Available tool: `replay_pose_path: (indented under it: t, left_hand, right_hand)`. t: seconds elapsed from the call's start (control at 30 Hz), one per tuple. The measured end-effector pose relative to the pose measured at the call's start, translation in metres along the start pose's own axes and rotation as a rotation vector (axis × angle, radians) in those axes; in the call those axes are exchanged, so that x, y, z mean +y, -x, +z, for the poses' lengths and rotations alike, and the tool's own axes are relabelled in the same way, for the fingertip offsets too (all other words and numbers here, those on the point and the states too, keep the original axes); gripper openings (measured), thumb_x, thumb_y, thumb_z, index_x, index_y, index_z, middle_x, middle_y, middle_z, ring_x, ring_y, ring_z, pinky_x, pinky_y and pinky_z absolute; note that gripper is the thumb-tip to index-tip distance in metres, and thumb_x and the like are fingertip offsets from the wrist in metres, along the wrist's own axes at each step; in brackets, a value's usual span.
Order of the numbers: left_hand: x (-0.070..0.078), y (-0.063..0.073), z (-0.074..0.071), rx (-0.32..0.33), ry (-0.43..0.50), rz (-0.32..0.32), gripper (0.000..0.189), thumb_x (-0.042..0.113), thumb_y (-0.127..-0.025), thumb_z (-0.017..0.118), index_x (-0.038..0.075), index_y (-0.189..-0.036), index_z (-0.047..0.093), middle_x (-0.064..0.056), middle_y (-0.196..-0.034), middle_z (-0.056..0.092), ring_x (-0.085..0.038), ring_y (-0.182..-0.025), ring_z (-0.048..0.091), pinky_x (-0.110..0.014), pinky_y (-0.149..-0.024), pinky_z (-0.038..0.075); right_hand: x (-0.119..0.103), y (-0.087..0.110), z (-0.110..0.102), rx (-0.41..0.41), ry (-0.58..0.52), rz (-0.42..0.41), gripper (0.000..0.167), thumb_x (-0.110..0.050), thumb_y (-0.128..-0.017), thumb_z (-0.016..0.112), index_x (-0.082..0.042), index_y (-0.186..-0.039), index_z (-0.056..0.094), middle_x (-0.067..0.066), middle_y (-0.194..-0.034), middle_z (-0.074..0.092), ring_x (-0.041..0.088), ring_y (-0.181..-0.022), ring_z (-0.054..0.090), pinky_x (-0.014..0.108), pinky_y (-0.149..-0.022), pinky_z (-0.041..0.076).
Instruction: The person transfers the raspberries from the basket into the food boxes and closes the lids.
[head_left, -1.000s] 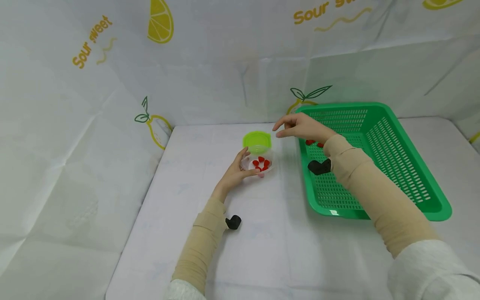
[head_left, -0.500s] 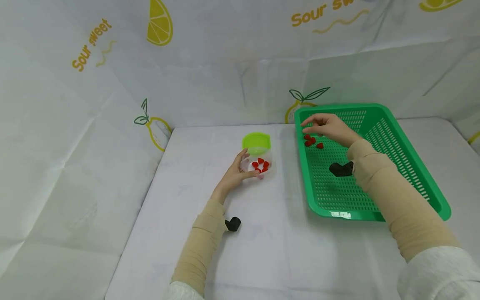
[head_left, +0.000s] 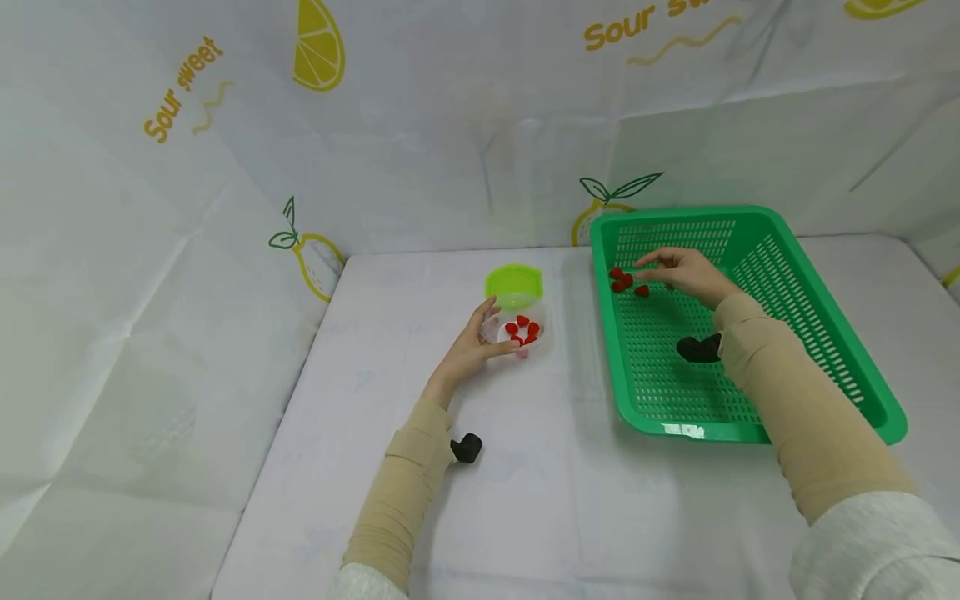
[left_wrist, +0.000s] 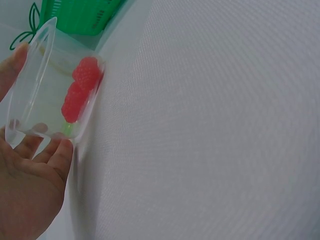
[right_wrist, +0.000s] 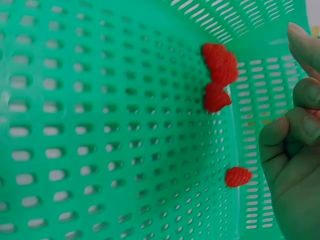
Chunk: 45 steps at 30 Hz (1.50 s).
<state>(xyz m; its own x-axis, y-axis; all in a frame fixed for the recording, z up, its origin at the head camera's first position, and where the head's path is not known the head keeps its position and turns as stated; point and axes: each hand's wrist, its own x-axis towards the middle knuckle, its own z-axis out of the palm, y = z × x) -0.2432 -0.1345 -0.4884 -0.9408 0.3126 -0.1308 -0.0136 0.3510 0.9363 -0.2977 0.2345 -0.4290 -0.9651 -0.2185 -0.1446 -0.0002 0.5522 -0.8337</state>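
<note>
My left hand (head_left: 465, 354) holds a clear plastic container (left_wrist: 32, 95) by its sides, thumb across the front and fingers round the other side. Several red raspberries (head_left: 522, 320) lie on its bottom. Over the far left part of a green plastic basket (head_left: 621, 383), my right hand (head_left: 692, 273) hovers with loosely bent fingers and nothing between them. Close to its fingertips, several more raspberries (right_wrist: 222, 64) lie on the basket's floor, three bunched together and one apart (right_wrist: 238, 176) in the right wrist view.
A bright green lid (head_left: 514, 282) lies right behind the container on the white-covered table (head_left: 517, 500). The basket's raised, slotted walls stand around my right hand. A white cloth (head_left: 420, 167) with lemon prints hangs behind the table.
My right hand has moved rightward from near the container into the area over the basket, then lowered toward the raspberries there. The left hand keeps holding the container in place.
</note>
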Motion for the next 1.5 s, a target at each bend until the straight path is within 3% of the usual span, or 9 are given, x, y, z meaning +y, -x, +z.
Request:
replay_pose_path:
  t: [0.37, 0.5, 0.67, 1.03, 1.27, 1.5]
  left_hand:
    - [-0.002, -0.001, 0.000, 0.002, -0.001, 0.007, 0.087, 0.033, -0.078, 0.074, 0.043, -0.144, 0.019, 0.013, -0.147, 0.033, -0.024, -0.138, 0.031, -0.048, -0.113, 0.026]
    - [-0.002, -0.001, 0.000, 0.001, -0.006, 0.008, 0.087, 0.033, -0.078, 0.074, 0.042, -0.144, 0.019, 0.012, -0.147, 0.033, -0.024, -0.137, 0.032, -0.047, -0.112, 0.027]
    - [-0.001, -0.001, 0.001, 0.002, -0.006, 0.007, 0.087, 0.034, -0.078, 0.074, 0.041, -0.144, 0.019, 0.013, -0.148, 0.033, -0.022, -0.134, 0.035, -0.045, -0.108, 0.032]
    - [0.000, 0.001, 0.000, 0.004, 0.013, 0.004, 0.087, 0.034, -0.078, 0.075, 0.043, -0.144, 0.020, 0.014, -0.147, 0.033, -0.022, -0.138, 0.031, -0.048, -0.112, 0.027]
    - [0.000, 0.001, 0.000, 0.007, -0.001, 0.003, 0.087, 0.035, -0.077, 0.074, 0.042, -0.144, 0.019, 0.015, -0.147, 0.033, -0.021, -0.129, 0.038, -0.044, -0.105, 0.034]
    - [0.000, 0.001, 0.001, 0.009, 0.000, 0.003, 0.086, 0.034, -0.078, 0.074, 0.042, -0.145, 0.019, 0.014, -0.147, 0.032, -0.021, -0.131, 0.037, -0.045, -0.106, 0.034]
  right_hand:
    - [0.020, -0.003, -0.001, -0.045, 0.200, 0.063, 0.051, -0.040, -0.090, 0.059, -0.006, -0.127, 0.053, 0.007, -0.085, 0.050, 0.021, -0.076, 0.039, 0.034, -0.069, 0.037]
    - [0.029, -0.004, -0.001, -0.050, 0.237, 0.076, 0.054, -0.042, -0.090, 0.059, -0.007, -0.129, 0.051, 0.009, -0.089, 0.049, 0.022, -0.078, 0.038, 0.034, -0.068, 0.035]
    - [0.033, -0.005, 0.000, -0.076, 0.269, 0.076, 0.056, -0.043, -0.091, 0.056, -0.006, -0.132, 0.048, 0.018, -0.105, 0.050, 0.026, -0.088, 0.044, 0.037, -0.073, 0.039]
    - [0.032, -0.009, 0.006, -0.083, 0.323, 0.017, 0.045, -0.038, -0.091, 0.057, -0.003, -0.121, 0.055, 0.015, -0.097, 0.054, 0.021, -0.076, 0.041, 0.032, -0.064, 0.036]
    - [0.033, -0.011, 0.007, -0.089, 0.345, 0.013, 0.040, -0.033, -0.092, 0.058, -0.003, -0.117, 0.056, 0.013, -0.093, 0.054, 0.021, -0.075, 0.041, 0.032, -0.063, 0.035]
    - [0.031, -0.012, 0.005, -0.098, 0.354, 0.011, 0.040, -0.034, -0.092, 0.058, -0.003, -0.117, 0.056, 0.014, -0.092, 0.053, 0.022, -0.076, 0.041, 0.032, -0.063, 0.036]
